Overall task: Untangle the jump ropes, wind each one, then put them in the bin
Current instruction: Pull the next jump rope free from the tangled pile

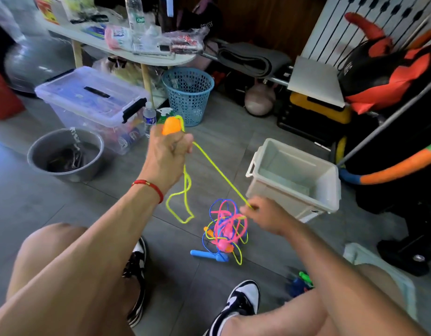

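My left hand (169, 147) gripped an orange handle (171, 126), fingers curled tight, with loops of the yellow rope (219, 173) hanging beneath it. My right hand (264, 215) pinched the same rope lower down, drawing it taut between the two hands. On the floor just below, the pink rope (225, 224) and blue rope (215, 206) remained knotted together, a blue handle (206, 254) at the near edge. The white bin (331, 180), to the right, appeared empty. By my judgement, untangling was only begun; winding and binning all remained.
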Available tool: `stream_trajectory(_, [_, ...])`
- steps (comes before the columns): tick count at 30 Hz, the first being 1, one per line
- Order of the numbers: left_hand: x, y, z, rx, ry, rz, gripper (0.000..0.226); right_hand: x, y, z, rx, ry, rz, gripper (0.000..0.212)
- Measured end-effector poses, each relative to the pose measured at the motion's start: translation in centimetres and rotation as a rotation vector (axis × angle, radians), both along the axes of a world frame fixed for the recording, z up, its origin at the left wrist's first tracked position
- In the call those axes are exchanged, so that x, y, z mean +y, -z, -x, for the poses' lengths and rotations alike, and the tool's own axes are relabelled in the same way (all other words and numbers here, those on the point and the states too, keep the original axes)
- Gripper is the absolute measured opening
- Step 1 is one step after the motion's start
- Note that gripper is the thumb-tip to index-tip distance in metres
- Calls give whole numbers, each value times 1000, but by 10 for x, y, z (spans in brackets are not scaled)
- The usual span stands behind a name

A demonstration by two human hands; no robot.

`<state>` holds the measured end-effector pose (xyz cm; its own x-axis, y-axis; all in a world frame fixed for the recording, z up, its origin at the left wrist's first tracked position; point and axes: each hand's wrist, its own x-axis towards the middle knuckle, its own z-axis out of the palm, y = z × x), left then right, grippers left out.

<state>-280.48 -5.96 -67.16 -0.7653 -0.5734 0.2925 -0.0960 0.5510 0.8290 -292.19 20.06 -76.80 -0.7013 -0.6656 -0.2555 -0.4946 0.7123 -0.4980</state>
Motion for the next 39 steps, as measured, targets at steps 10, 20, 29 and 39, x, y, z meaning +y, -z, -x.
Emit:
stream_trajectory(10, [-34, 15, -2, -635, -301, 0, 39, 22, -48, 35, 233, 331, 178, 25])
stream_trajectory(20, [38, 5, 2, -395, 506, -3, 38, -64, -144, 3, 437, -177, 107, 41])
stream_trajectory(29, [4, -4, -3, 2, -4, 67, 30, -12, -24, -8, -38, 50, 23, 40])
stream_trajectory(39, [-31, 9, -10, -603, -313, 129, 35, 18, -47, 21, 124, 237, 305, 22])
